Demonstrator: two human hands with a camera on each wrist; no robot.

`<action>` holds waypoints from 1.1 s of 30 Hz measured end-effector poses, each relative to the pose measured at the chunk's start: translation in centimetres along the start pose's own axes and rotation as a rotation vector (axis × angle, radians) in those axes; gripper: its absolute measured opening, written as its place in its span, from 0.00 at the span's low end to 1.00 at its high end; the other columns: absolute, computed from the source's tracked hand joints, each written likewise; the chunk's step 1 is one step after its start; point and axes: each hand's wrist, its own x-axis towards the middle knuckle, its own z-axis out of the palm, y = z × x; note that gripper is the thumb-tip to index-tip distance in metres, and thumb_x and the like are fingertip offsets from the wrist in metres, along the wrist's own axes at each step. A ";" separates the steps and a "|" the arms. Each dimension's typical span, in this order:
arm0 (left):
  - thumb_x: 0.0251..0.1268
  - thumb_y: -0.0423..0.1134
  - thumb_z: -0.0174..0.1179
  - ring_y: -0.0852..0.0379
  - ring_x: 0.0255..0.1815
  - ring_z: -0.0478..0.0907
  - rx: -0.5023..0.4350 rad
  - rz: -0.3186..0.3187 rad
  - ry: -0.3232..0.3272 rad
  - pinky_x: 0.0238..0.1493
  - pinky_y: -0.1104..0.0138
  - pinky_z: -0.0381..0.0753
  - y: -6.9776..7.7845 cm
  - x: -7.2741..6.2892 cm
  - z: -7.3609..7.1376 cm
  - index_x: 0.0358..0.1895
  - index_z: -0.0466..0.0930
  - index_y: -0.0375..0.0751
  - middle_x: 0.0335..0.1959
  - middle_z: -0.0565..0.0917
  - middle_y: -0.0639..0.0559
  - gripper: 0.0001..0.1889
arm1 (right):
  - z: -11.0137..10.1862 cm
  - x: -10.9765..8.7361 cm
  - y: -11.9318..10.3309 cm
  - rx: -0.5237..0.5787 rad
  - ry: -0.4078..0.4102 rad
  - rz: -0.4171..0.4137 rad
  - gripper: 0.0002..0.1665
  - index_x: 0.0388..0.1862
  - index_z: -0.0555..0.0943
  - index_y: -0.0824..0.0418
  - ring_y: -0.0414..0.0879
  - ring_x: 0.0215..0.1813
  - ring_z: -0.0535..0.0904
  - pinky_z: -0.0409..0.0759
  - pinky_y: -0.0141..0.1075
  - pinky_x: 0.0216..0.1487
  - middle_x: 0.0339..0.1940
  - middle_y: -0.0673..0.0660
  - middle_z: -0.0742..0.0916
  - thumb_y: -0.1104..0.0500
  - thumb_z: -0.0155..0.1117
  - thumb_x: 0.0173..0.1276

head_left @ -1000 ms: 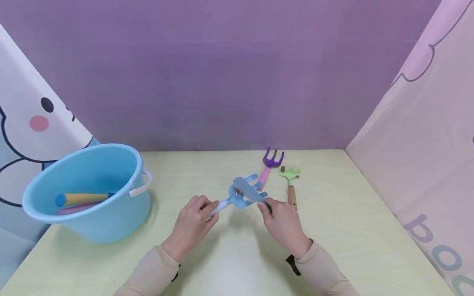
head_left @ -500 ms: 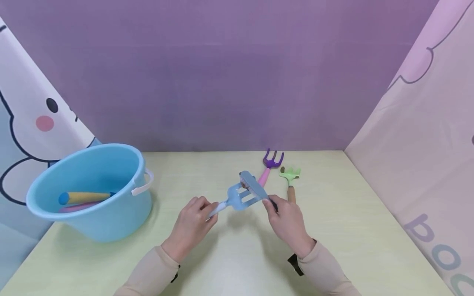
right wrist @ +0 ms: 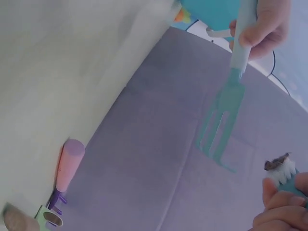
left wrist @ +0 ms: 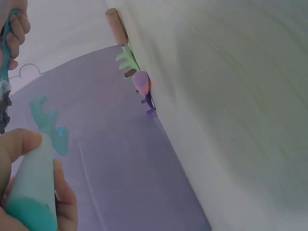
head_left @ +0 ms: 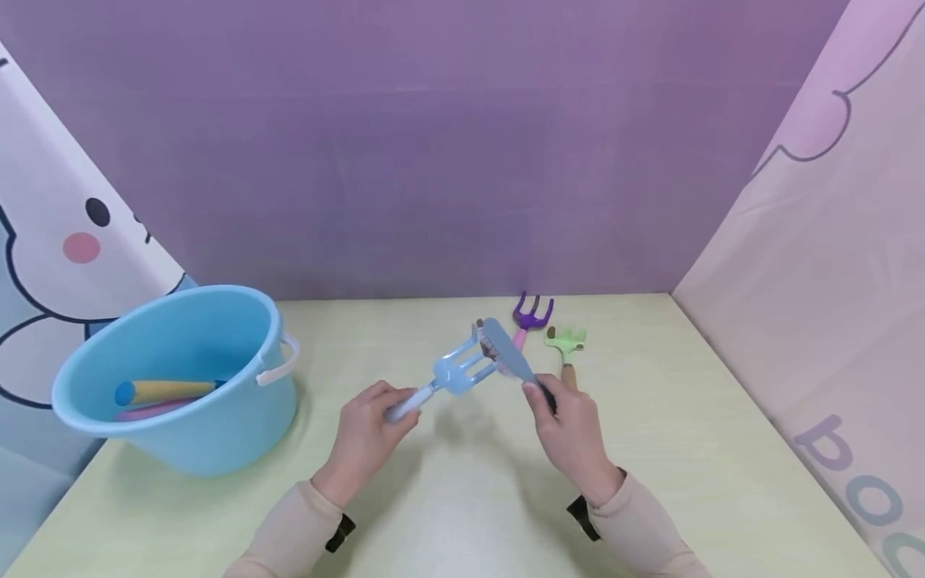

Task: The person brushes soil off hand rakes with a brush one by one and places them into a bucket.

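Pale beige sleeves (head_left: 289, 534), narrow cuffs (head_left: 325, 495), a small black piece (head_left: 340, 533) beside each

Blue fork (head_left: 455, 375), pale handle, gripped by left hand (head_left: 364, 429), tilted above the table, prongs pointing up and away to the right. Brush (head_left: 508, 350), blue-grey back, dark grip, whitish bristles with brown bits stuck in them, held in right hand (head_left: 572, 429), slanted, bristles toward the prongs. Brush head just beside prong tips, wrist views showing a gap.
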 end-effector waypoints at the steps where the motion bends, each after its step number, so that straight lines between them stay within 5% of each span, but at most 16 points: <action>1: 0.47 0.32 0.67 0.65 0.22 0.71 -0.050 -0.065 -0.029 0.26 0.72 0.76 0.1 0.0 -0.1 0.37 0.85 0.40 0.25 0.78 0.56 0.10 | -0.2 0.1 0.0 0.014 0.020 -0.011 0.07 0.33 0.80 0.67 0.31 0.14 0.57 0.61 0.27 0.14 0.14 0.45 0.68 0.64 0.57 0.65; 7: 0.55 0.36 0.63 0.59 0.23 0.68 -0.362 -0.455 -0.153 0.21 0.72 0.68 0.1 0.5 -0.9 0.43 0.84 0.44 0.27 0.79 0.51 0.11 | -0.8 0.4 0.5 0.074 0.082 -0.019 0.07 0.30 0.79 0.66 0.31 0.14 0.56 0.58 0.28 0.14 0.13 0.45 0.66 0.64 0.57 0.65; 13: 0.59 0.39 0.60 0.55 0.32 0.74 -0.568 -0.651 -0.173 0.33 0.68 0.73 0.1 1.0 -1.0 0.46 0.82 0.41 0.35 0.82 0.44 0.13 | -0.9 0.3 0.8 0.078 0.087 -0.025 0.06 0.28 0.79 0.64 0.31 0.15 0.56 0.58 0.27 0.14 0.13 0.44 0.65 0.65 0.57 0.65; 24: 0.62 0.37 0.55 0.59 0.30 0.77 -0.921 -0.793 -0.158 0.38 0.67 0.78 0.1 0.9 -0.9 0.54 0.73 0.28 0.34 0.81 0.51 0.20 | -1.0 -0.2 0.6 0.079 0.017 0.027 0.07 0.32 0.80 0.66 0.31 0.15 0.57 0.60 0.28 0.14 0.14 0.46 0.67 0.63 0.57 0.65; 29: 0.66 0.38 0.50 0.63 0.30 0.75 -1.068 -0.813 -0.223 0.38 0.72 0.78 -0.2 0.8 -1.2 0.57 0.67 0.26 0.35 0.78 0.52 0.21 | -1.0 -0.4 0.8 0.047 -0.018 0.055 0.08 0.33 0.80 0.66 0.32 0.14 0.58 0.61 0.28 0.14 0.12 0.45 0.69 0.62 0.57 0.65; 33: 0.68 0.41 0.47 0.64 0.31 0.72 -1.168 -0.765 -0.315 0.38 0.74 0.76 -0.6 0.5 -1.7 0.53 0.68 0.32 0.36 0.76 0.53 0.17 | -1.1 -0.5 1.0 0.020 -0.037 0.057 0.07 0.33 0.80 0.65 0.32 0.14 0.59 0.62 0.28 0.15 0.12 0.46 0.69 0.62 0.57 0.66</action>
